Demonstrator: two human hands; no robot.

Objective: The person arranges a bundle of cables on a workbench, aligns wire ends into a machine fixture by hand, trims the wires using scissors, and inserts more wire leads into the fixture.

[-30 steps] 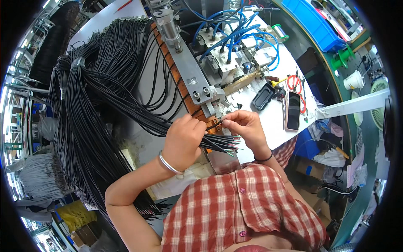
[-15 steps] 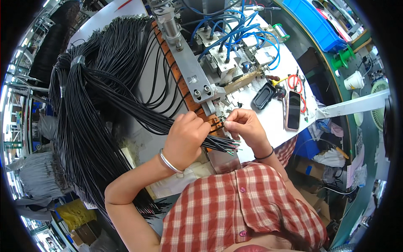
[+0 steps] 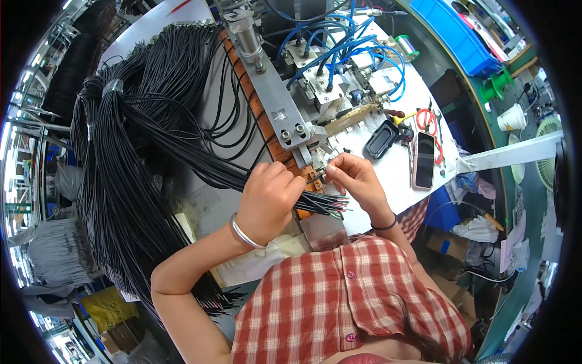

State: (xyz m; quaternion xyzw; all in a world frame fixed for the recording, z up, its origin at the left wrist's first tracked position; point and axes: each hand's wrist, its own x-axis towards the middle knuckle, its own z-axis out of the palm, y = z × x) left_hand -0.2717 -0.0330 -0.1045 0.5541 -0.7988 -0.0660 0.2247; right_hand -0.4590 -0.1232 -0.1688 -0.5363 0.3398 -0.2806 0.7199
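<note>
Hanging off the far left of the counter [image 3: 388, 182], the big bundle of black cables [image 3: 115, 182] drapes down past my left elbow, tied near its top and fanning out over the white surface. From that mass a smaller sheaf of cables [image 3: 200, 167] runs rightward and toward me, and my left hand [image 3: 267, 200] is clenched around it, knuckles up, a metal bangle [image 3: 244, 233] on the wrist. The stripped cable ends [image 3: 330, 203] stick out of that fist to the right, so the long axis of the sheaf lies roughly left to right across my lap edge, tips pointing at my right hand [image 3: 354, 179]. That hand sits just beside the tips, closer to them than anything else, with thumb and forefinger pinched on one single cable end [image 3: 316, 178] that angles up toward the metal fixture [image 3: 291, 130]. The fixture's long bar runs diagonally away from me, up and to the left, with a brown strip along its edge; I cannot tell whether the pinched tip already touches it. Beyond it blue air hoses [image 3: 339, 51] loop over the machine blocks. Further right lie a dark oval case [image 3: 383, 138], red-handled cutters [image 3: 428, 118] and a phone [image 3: 424, 161], well apart from both hands.
</note>
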